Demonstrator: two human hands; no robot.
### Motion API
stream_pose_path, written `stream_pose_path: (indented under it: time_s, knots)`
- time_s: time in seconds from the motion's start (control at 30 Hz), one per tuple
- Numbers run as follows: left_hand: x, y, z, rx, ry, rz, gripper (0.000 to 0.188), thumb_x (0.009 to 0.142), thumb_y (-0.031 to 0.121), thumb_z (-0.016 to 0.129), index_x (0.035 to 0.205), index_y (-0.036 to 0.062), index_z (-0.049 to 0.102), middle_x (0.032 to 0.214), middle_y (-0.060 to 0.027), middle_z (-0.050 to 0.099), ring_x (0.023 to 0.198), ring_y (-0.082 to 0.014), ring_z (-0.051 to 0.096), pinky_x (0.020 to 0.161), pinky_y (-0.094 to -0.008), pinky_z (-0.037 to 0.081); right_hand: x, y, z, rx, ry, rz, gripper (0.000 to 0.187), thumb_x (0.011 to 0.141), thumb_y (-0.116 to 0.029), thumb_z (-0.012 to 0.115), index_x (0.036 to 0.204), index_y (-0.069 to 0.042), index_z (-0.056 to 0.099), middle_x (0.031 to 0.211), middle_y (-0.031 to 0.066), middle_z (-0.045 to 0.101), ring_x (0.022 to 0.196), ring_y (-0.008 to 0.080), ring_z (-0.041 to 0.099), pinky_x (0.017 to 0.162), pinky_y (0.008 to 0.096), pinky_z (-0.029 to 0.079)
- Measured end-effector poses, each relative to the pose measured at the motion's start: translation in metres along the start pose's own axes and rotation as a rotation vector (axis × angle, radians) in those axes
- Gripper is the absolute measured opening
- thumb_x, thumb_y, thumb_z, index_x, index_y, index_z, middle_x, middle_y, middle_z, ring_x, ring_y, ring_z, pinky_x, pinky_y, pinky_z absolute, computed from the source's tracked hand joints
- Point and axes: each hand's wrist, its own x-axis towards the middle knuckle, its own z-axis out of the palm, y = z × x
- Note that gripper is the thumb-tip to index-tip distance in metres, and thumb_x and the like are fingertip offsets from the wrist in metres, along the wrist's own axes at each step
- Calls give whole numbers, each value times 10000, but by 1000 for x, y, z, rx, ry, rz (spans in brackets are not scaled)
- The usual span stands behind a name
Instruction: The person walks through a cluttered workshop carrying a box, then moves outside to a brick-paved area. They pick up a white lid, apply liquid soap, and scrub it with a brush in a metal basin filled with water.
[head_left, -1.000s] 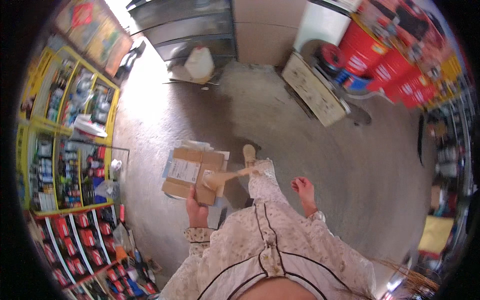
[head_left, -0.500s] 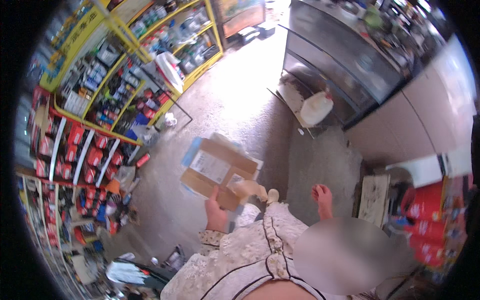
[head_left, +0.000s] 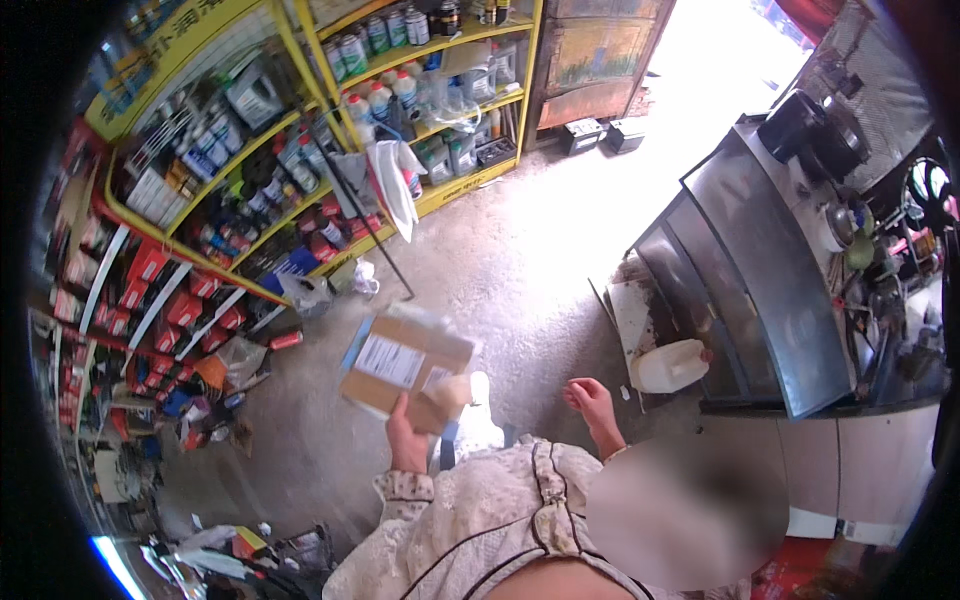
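Observation:
My left hand [head_left: 408, 440] is closed on the near edge of a flat brown cardboard box [head_left: 405, 345], its thumb on top and its fingers hidden beneath. White labels lie on the box. Blue and pale pieces stick out from under its far and left edges. A tan flap or scrap [head_left: 452, 392] shows at its near right corner; which of the two I cannot tell. Well to the right of the box, my right hand [head_left: 596, 408] hangs in the air with loosely bent fingers a little apart, and I see nothing in it.
Yellow shelves [head_left: 430, 130] of bottles and cans stand at the far left, red-boxed racks [head_left: 150, 290] nearer. A dark pole [head_left: 350, 205] leans there. On the right are a metal counter [head_left: 740, 260] and a white jug [head_left: 670, 366] on the floor. Two dark batteries [head_left: 600, 136] sit by the doorway.
My view has swung right and up, showing more of the doorway and the counter. The box stays in my left hand. My right hand appears further left, nearer the box.

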Motion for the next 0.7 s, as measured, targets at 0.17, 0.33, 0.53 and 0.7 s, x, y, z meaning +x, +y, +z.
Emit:
stream_pose_path:
  time_s: [0.17,0.33,0.53,0.7]
  knots:
    - [82,13,175,220,-104,-29,311,850,130,620,1116,-13,550,1037,-94,606,936,-215,603,771,-337,507,60,-84,27,-1,17,-150,133,848,-78,612,952,6,608,829,39,636,738,95,592,646,232,481]
    - [173,-15,314,375,-315,-139,293,832,92,638,1092,-16,556,1024,-85,612,926,-206,602,785,-329,495,150,-180,20,93,206,-223,284,855,-114,632,1110,-30,537,1019,54,625,869,114,601,706,234,500]
    - [256,-74,455,308,-371,-413,320,863,105,606,1150,-8,521,1064,-81,600,957,-203,593,813,-331,488,295,-264,-28,401,90,-99,320,897,-223,584,1135,-20,517,1008,49,594,871,132,602,735,250,505]
    - [312,-80,565,376,-375,-434,305,880,118,586,1153,-4,526,1087,-98,597,951,-213,601,834,-338,495,406,-357,-39,275,85,-110,235,855,-226,645,977,-30,604,793,0,611,672,86,574,617,235,483]
